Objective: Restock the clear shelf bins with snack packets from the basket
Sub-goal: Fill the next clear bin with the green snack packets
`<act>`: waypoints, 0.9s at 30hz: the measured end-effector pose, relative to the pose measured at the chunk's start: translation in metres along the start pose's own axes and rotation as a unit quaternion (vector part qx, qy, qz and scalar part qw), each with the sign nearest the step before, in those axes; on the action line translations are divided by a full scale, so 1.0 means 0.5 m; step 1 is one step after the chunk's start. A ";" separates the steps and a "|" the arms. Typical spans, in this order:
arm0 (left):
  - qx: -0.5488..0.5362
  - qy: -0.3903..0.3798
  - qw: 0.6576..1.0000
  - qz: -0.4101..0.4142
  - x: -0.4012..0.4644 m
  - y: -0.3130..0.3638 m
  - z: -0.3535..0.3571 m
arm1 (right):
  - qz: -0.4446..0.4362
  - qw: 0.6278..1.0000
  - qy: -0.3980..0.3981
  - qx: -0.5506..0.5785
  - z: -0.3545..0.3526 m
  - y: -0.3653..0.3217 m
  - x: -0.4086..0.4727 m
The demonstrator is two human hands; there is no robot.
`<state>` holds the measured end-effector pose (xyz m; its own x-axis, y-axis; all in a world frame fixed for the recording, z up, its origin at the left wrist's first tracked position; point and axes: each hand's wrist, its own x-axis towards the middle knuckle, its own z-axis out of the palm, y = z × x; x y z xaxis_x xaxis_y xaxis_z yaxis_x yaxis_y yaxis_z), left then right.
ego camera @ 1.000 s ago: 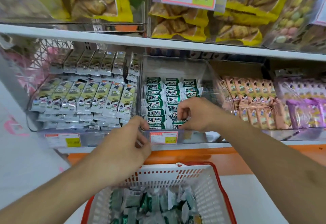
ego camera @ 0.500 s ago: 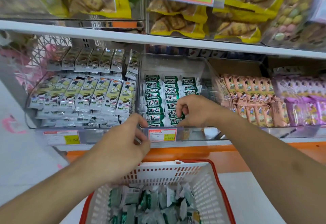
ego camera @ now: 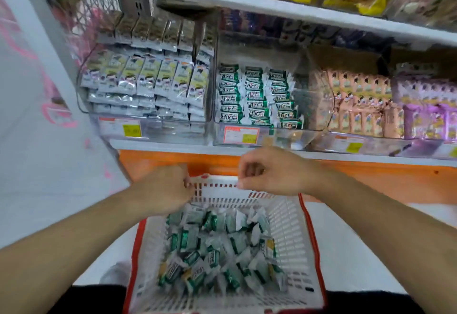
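Note:
A white basket with a red rim [ego camera: 291, 227] sits low in the middle, holding several green-and-white snack packets [ego camera: 217, 251]. The clear middle shelf bin [ego camera: 304, 125] contains three rows of the same green packets [ego camera: 254, 95]. My left hand [ego camera: 165, 188] hovers over the basket's far left corner with its fingers curled under; what they hold is hidden. Over the basket's far rim my right hand [ego camera: 272, 175] hangs with loosely curled fingers and nothing visible in it. Both hands are below the shelf edge, apart from the bin.
The left bin [ego camera: 146, 128] has white and yellow packets, and bins to the right [ego camera: 358, 105] hold pink and purple packets. Price tags [ego camera: 241, 135] are on the bin fronts. An upper shelf [ego camera: 247, 6] carries yellow bags. An orange panel [ego camera: 371, 177] runs under the shelf.
Both hands left the middle bin and dropped to the basket's far rim. The right hand let go of the green packets in the bin. The view tilted down toward the basket.

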<state>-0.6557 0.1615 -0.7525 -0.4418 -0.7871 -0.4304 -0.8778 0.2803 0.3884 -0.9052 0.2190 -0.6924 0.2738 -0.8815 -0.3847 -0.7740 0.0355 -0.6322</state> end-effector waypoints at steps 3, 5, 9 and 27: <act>0.009 -0.018 0.996 -0.091 0.017 -0.072 0.081 | 0.091 0.977 -0.143 -0.126 0.151 0.103 0.050; -0.002 -0.022 0.981 -0.192 0.026 -0.117 0.133 | 0.157 0.950 -0.213 -0.164 0.251 0.187 0.075; -0.128 -0.042 0.949 -0.285 0.040 -0.159 0.210 | 0.256 0.919 -0.272 -0.131 0.395 0.284 0.058; -0.002 -0.150 0.955 -0.255 0.010 -0.116 0.123 | 0.210 0.967 -0.132 0.059 0.162 0.174 0.042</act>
<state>-0.6186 0.1750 -0.8271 0.0095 -0.6281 -0.7781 -0.9925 -0.1008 0.0693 -0.9205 0.2417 -0.8100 0.0990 -0.6271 -0.7726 -0.7819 0.4312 -0.4502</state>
